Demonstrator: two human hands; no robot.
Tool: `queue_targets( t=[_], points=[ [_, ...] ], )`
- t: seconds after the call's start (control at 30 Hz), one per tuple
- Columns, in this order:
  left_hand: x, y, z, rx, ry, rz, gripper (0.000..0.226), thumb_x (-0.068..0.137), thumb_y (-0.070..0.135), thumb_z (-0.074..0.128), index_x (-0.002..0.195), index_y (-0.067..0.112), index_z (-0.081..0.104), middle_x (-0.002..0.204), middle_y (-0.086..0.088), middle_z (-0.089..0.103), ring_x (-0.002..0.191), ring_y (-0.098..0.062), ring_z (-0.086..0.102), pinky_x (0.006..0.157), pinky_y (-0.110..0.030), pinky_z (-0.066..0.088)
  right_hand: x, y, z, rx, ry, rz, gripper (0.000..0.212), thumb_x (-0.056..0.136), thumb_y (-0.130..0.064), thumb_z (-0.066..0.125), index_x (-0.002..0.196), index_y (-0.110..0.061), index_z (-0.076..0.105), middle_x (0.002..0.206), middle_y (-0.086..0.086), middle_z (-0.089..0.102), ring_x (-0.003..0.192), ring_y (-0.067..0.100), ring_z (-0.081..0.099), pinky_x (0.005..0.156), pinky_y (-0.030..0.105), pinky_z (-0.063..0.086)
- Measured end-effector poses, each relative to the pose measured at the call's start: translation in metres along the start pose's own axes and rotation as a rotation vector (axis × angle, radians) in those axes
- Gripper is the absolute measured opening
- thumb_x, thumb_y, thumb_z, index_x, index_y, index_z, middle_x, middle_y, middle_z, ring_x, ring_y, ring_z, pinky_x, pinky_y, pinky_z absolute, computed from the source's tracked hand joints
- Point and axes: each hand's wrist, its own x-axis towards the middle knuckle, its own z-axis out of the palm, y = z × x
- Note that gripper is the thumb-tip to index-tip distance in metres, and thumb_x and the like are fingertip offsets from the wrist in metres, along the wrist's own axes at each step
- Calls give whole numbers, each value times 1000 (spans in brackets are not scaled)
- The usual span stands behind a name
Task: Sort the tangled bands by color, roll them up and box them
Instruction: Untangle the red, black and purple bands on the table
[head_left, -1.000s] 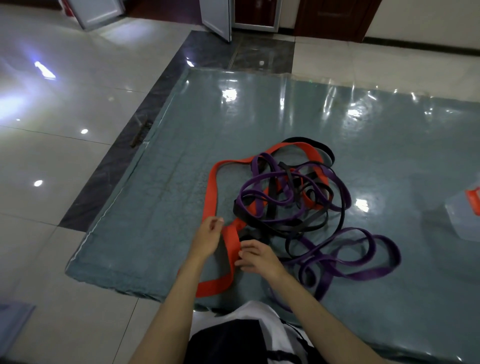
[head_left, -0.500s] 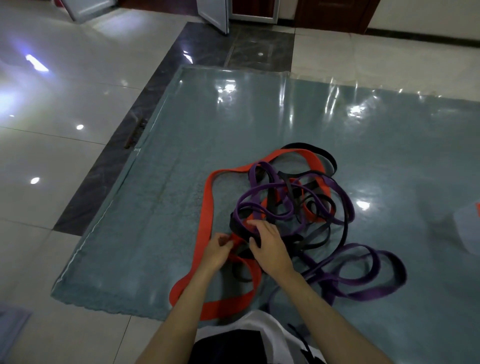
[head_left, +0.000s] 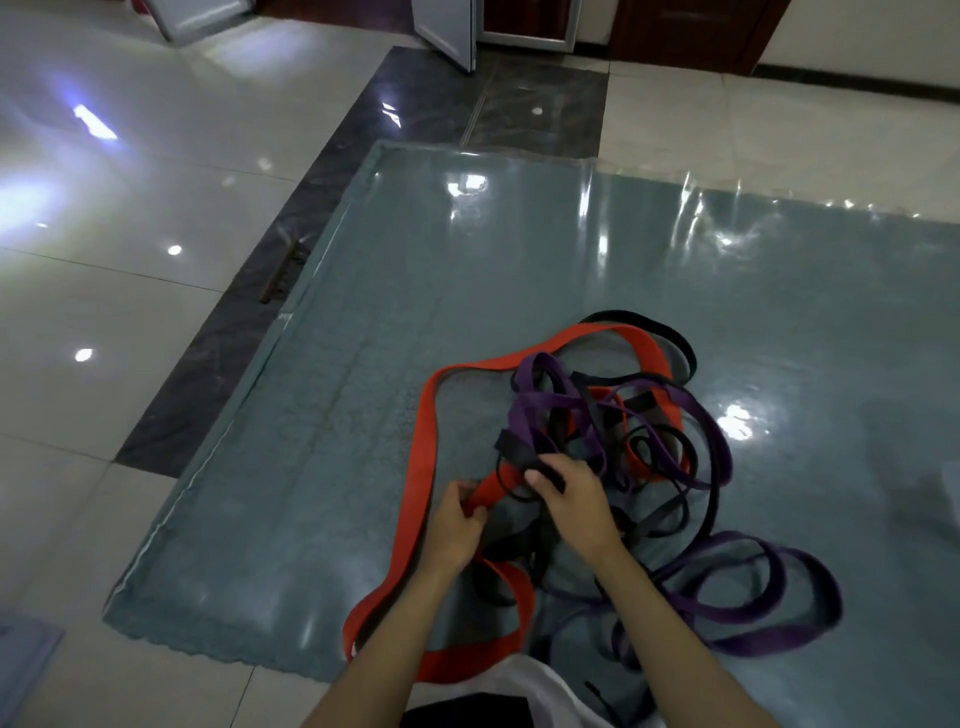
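The left hand (head_left: 457, 525) pinches the red band (head_left: 418, 467) where it crosses the near left edge of the tangle, thumb and fingers closed on the strap. The right hand (head_left: 574, 499), just to its right, grips a black band (head_left: 511, 451), its fingers curled over the strap at the near side of the pile. The red band loops out to the left and runs near, toward the person's body. Purple bands (head_left: 769, 639) trail from the pile to the near right, and others are knotted with the black and red straps at its centre. The whole tangle lies on a glossy teal mat (head_left: 363, 364) spread over a tiled floor (head_left: 104, 364).
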Motion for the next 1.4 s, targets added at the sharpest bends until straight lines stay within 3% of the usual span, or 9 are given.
queue_targets(
  t=[0.13, 0.3, 0.5, 0.6, 0.73, 1.0, 1.13, 1.27, 1.4],
  points=[
    [9, -1, 2, 57, -21, 53, 31, 94, 4, 62, 112, 29, 60, 104, 4, 71, 101, -18, 68, 93, -35, 53, -3, -20, -44, 206, 10, -34, 25, 103, -38, 62, 119, -23, 74, 106, -10, 76, 101, 5, 70, 90, 30, 56],
    [12, 2, 4, 146, 19, 133, 16, 95, 3, 64, 106, 11, 72, 95, -3, 73, 93, -21, 68, 80, -30, 48, -3, -27, -80, 450, 293, 33, 16, 104, -29, 62, 106, -21, 77, 99, -7, 78, 97, 10, 72, 89, 26, 56],
    [12, 8, -18, 199, 88, 127, 7, 94, 13, 68, 92, 19, 70, 78, -1, 71, 76, -25, 68, 74, -42, 54, 4, 16, -101, 1199, 589, 597, 29, 98, -35, 70, 116, -14, 77, 114, 10, 78, 108, 31, 73, 96, 56, 57],
    [8, 14, -26, 209, 109, 127, 7, 92, 14, 68, 94, 20, 72, 81, -2, 73, 80, -26, 68, 77, -42, 55, -6, 27, -109, 1289, 612, 678, 26, 100, -34, 66, 111, -13, 76, 117, 12, 76, 107, 32, 73, 93, 56, 58],
    [-4, 21, -27, 235, 106, 131, 12, 90, 12, 65, 92, 22, 71, 81, 2, 71, 82, -25, 68, 77, -40, 56, -27, 37, -103, 1189, 557, 632, 24, 95, -29, 74, 113, -12, 76, 110, 12, 78, 105, 31, 74, 95, 49, 59],
    [-17, 14, -23, 395, 5, 140, 32, 87, 26, 74, 117, 16, 70, 119, -9, 69, 113, -27, 64, 100, -38, 51, -70, 38, -66, 552, -27, 322, 19, 89, -16, 80, 107, -14, 76, 105, 12, 79, 96, 21, 73, 91, 34, 56],
    [-19, 43, -15, 297, -90, 168, 29, 102, 27, 62, 128, 14, 64, 125, 2, 61, 114, -13, 58, 95, -23, 42, -73, 47, -42, 285, -262, 273, 22, 88, -20, 83, 107, -22, 74, 100, 3, 78, 97, 12, 73, 92, 28, 55],
    [-6, 66, -5, 225, -162, 128, 35, 110, 32, 45, 136, 14, 58, 137, -7, 63, 121, -19, 58, 97, -28, 40, -73, 49, -34, 209, -274, 284, 16, 92, -31, 78, 107, -28, 75, 104, -6, 77, 102, 6, 71, 96, 29, 56],
    [9, 77, 4, 197, -161, 89, 42, 112, 35, 39, 146, 13, 48, 147, -9, 56, 133, -25, 53, 101, -31, 39, -63, 50, -48, 166, -243, 281, 19, 97, -35, 72, 115, -29, 70, 105, -8, 74, 96, 7, 71, 85, 24, 55]
  ],
)
